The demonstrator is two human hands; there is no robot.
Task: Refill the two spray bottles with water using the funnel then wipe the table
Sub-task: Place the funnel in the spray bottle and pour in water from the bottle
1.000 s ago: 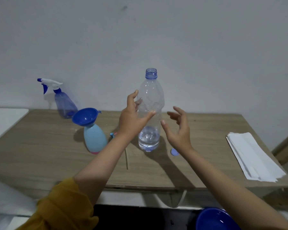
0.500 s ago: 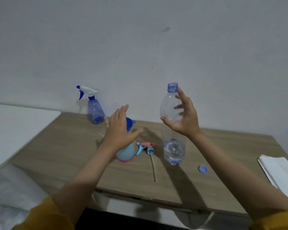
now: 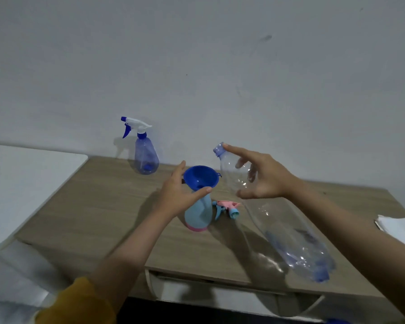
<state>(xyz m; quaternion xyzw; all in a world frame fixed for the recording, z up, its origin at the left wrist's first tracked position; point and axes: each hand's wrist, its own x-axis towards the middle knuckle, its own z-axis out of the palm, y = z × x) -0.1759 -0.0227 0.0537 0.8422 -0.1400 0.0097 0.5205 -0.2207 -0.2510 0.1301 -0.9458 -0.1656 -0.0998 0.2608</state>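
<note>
My right hand (image 3: 267, 176) grips the upper part of a clear water bottle (image 3: 288, 232), which is tilted in the air with its open neck pointing at the blue funnel (image 3: 200, 176). A little water lies near the bottle's base. The funnel sits in the neck of a light-blue spray bottle (image 3: 198, 216) standing on the wooden table (image 3: 103, 206). My left hand (image 3: 175, 195) holds that bottle just under the funnel, thumb in front and fingers behind. Its pink and blue spray head (image 3: 227, 206) lies beside it. A transparent blue spray bottle (image 3: 146, 155) stands by the wall.
A stack of white paper towels (image 3: 400, 228) lies at the table's right end. A white surface (image 3: 21, 183) adjoins the table on the left. The wall runs close behind the table.
My right hand lifted the water bottle off the table and tipped its neck toward the funnel. My left hand reached the light-blue bottle and took hold under the funnel.
</note>
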